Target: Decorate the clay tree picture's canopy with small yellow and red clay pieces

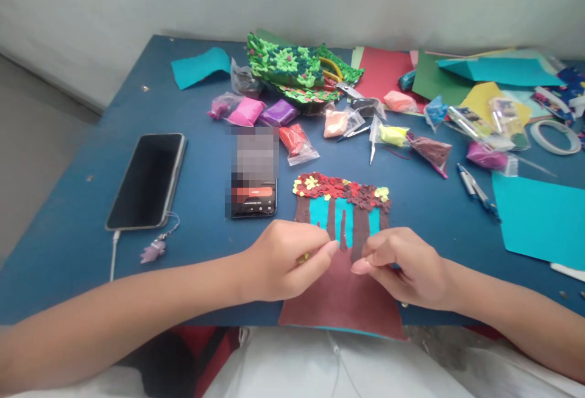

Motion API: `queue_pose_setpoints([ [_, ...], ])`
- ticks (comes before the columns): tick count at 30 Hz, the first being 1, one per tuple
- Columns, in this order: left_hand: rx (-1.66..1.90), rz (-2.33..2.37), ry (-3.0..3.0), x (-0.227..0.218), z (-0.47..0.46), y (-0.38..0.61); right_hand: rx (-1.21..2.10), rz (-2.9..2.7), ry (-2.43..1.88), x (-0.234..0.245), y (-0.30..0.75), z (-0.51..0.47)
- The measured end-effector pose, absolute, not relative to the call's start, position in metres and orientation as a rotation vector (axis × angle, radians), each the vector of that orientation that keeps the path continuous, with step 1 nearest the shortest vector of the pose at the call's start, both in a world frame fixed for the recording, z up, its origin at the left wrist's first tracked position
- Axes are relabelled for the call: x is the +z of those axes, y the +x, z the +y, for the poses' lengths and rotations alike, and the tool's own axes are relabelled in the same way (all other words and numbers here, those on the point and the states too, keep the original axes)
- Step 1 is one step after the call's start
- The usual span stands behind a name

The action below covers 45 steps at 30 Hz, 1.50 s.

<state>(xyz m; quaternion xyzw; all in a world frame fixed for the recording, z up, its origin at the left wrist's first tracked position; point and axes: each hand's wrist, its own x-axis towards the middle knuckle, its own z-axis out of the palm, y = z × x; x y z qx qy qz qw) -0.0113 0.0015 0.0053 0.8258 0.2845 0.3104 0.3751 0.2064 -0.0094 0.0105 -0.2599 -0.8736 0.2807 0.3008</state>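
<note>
A clay picture (342,245) lies at the near edge of the blue table (205,184): brown trunks on turquoise card, topped with red and yellow bits. My left hand (286,261) is closed in a pinch over its lower left, with a small yellowish bit of clay between the fingers. My right hand (402,264) is also pinched, fingertips touching the brown clay near the middle; what it holds is too small to name. The two hands almost meet above the brown base.
Two phones lie left of the picture: a dark one (147,180) on a cable and a lit one (253,172). Several bags of coloured clay (283,114), a green clay piece (292,72), scissors (340,81), pens (475,191), a tape roll (555,136) and coloured paper sheets (539,215) fill the far and right side.
</note>
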Motion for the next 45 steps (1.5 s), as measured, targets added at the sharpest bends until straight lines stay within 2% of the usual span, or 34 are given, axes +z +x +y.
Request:
queue_pose_setpoints([
  [5, 0.794, 0.716, 2.147, 0.006, -0.001, -0.010, 0.281, -2.561, -0.485, 0.016, 0.210, -0.006],
  [11, 0.827, 0.664, 2.256, 0.006, -0.005, -0.009, 0.053, -2.641, -0.352, 0.022, 0.213, -0.007],
  [22, 1.011, 0.427, 2.708, 0.003, -0.005, -0.011, 0.060, -2.612, -0.450, 0.014, 0.216, -0.007],
  [30, 1.107, 0.361, 2.791, -0.006, -0.009, -0.014, 0.212, -2.555, -0.509, 0.010, 0.211, -0.006],
  [45, 1.076, 0.380, 2.757, -0.002, -0.006, -0.009, 0.181, -2.535, -0.569, 0.007, 0.209, -0.003],
])
